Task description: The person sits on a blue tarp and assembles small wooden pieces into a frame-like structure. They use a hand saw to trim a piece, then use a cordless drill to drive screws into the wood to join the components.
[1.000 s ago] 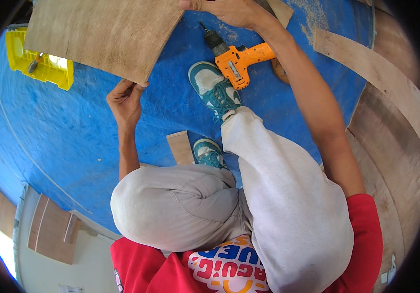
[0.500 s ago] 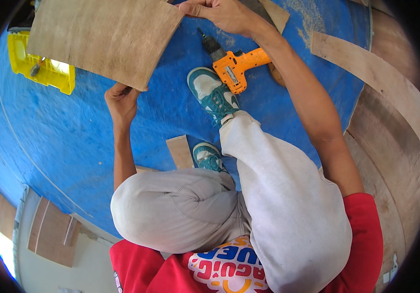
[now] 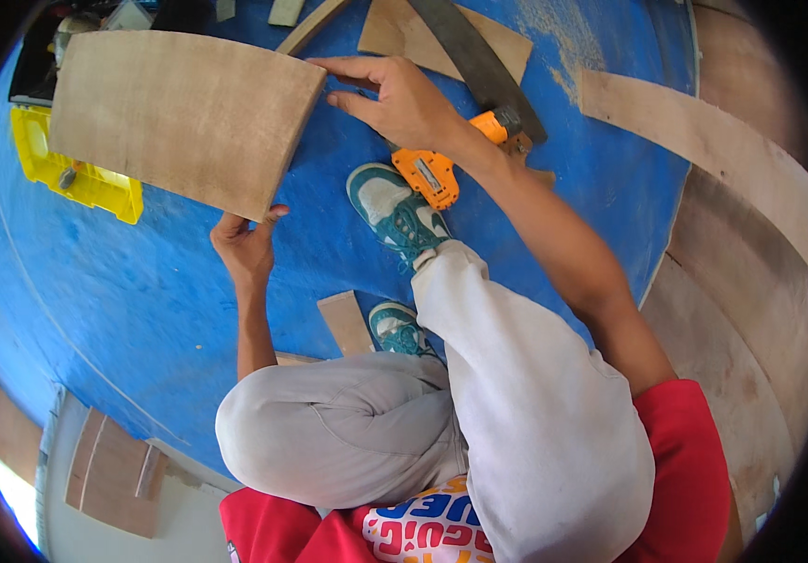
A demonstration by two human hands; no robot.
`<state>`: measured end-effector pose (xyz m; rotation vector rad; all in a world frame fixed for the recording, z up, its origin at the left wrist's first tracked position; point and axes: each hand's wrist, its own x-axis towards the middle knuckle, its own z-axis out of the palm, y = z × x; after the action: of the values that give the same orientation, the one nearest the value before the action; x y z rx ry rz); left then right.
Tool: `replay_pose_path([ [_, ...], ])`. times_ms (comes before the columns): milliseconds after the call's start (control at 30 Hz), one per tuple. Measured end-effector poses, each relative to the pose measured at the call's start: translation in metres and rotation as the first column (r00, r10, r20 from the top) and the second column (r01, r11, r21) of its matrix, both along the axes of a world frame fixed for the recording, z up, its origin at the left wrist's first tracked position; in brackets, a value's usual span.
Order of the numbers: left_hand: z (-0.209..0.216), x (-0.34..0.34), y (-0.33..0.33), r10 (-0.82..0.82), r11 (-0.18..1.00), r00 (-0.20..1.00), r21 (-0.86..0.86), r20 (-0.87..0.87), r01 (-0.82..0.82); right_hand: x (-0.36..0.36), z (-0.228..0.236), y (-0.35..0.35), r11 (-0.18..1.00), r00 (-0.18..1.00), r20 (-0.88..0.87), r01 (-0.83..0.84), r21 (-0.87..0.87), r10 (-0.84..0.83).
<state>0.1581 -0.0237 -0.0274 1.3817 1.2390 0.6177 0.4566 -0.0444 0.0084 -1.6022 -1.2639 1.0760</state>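
A flat brown plywood board (image 3: 183, 117) is held up above the blue sheet at the upper left. My left hand (image 3: 246, 251) grips its near right corner from below, thumb to the side and the other fingers partly hidden under the edge. At the far right corner is my right hand (image 3: 399, 103), thumb and fingers apart, one fingertip at or close to the board. Partly behind my right wrist, an orange cordless drill (image 3: 429, 175) lies on the sheet beside my shoe.
A yellow tray (image 3: 108, 194) with a tool inside sits behind the board at left. Beyond my right hand are a dark curved strip (image 3: 479, 61) and a plywood piece (image 3: 390, 38). A long curved plywood strip (image 3: 704, 131) lies at right. A small wood offcut (image 3: 346, 324) lies near my other shoe.
My right hand has loosened from a pinch at the board's corner to spread fingers. The view has shifted, showing more of the far side. My left hand keeps its grip.
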Motion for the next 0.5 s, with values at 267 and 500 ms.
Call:
replay_pose_path([
  [267,0.004,-0.004,-0.001,-0.035,0.999,0.999,-0.026,0.031,0.036,0.018,-0.012,-0.003,0.998,0.998,0.019,0.065,-0.018,-0.065],
  [500,0.001,-0.062,-0.007,-0.117,0.992,0.961,-0.083,-0.25,0.099,0.062,-0.032,0.025,0.959,0.905,0.361,0.27,-0.084,-0.223],
])
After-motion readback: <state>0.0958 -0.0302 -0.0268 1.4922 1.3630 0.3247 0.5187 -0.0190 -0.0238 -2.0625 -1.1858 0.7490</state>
